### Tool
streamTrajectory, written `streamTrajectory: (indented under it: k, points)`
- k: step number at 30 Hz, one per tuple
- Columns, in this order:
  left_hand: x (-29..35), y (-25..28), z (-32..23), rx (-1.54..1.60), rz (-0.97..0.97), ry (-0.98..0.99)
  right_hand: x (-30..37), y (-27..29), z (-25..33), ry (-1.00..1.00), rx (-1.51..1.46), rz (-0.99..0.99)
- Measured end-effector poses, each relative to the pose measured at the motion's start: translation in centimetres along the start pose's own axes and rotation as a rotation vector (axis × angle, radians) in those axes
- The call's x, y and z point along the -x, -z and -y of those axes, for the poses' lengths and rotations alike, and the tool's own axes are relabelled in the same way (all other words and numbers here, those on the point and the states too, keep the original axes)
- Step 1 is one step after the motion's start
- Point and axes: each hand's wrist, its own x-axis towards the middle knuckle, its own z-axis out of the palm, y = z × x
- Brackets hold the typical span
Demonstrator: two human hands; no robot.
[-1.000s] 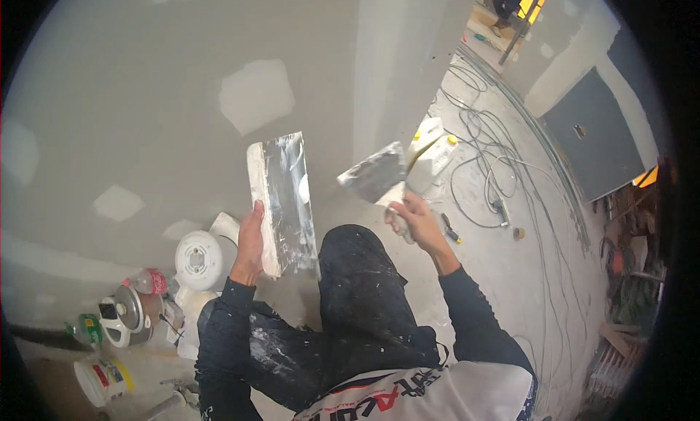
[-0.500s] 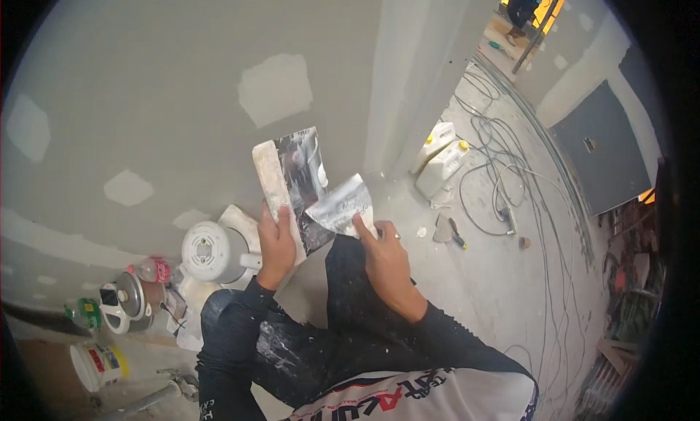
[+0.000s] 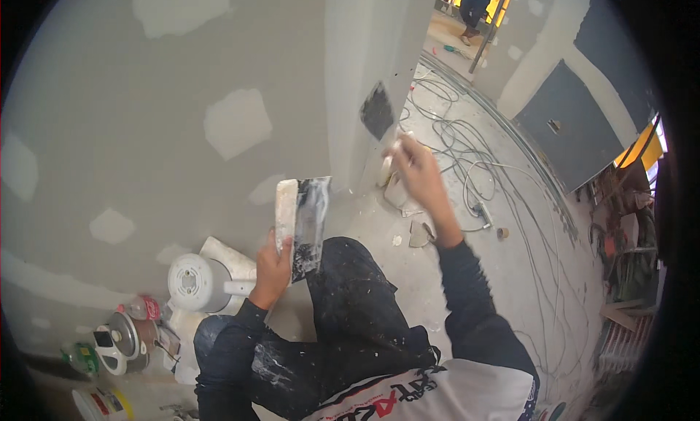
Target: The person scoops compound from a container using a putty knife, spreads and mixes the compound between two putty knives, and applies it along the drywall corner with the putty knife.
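Note:
My left hand is closed round the pale back strip of a wide filling knife. Its dark metal blade stands upright before my knees, smeared with white compound. Out to the right, my right hand, slightly blurred, grips a smaller putty knife. That dark, flared blade lies at the outer corner strip of the grey wall; whether its whole edge touches cannot be told. Pale dried patches of filler dot the wall.
White jugs and a loose scraper lie by the wall corner. Cables snake over the floor at right. At left stand a white round appliance, bottles and a bucket. Another person is far off at the top.
My right hand has carried the putty knife from the wide blade up and right to the wall corner. The left hand's knife is more upright and slightly lower. The view has shifted right.

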Motion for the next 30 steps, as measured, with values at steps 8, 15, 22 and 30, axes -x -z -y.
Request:
streamTrajectory:
  k: [8, 15, 22, 30]
  points:
    - [-1.6, 2.1, 1.9, -0.054, -0.123, -0.036, -6.9, 4.9, -1.9, -0.109, 0.050, 0.201]
    - [-1.9, 2.1, 2.4, -0.015, -0.081, -0.035, -8.9, 4.8, -2.9, -0.144, -0.028, 0.145]
    - [-1.9, 2.8, 1.5, -0.011, -0.112, -0.015, -3.5, 1.2, -7.2, -0.030, -0.156, 0.020]
    - [-2.1, 3.1, 2.7, -0.063, -0.169, -0.015, -9.6, -6.8, -3.1, 0.182, -0.488, -0.221]
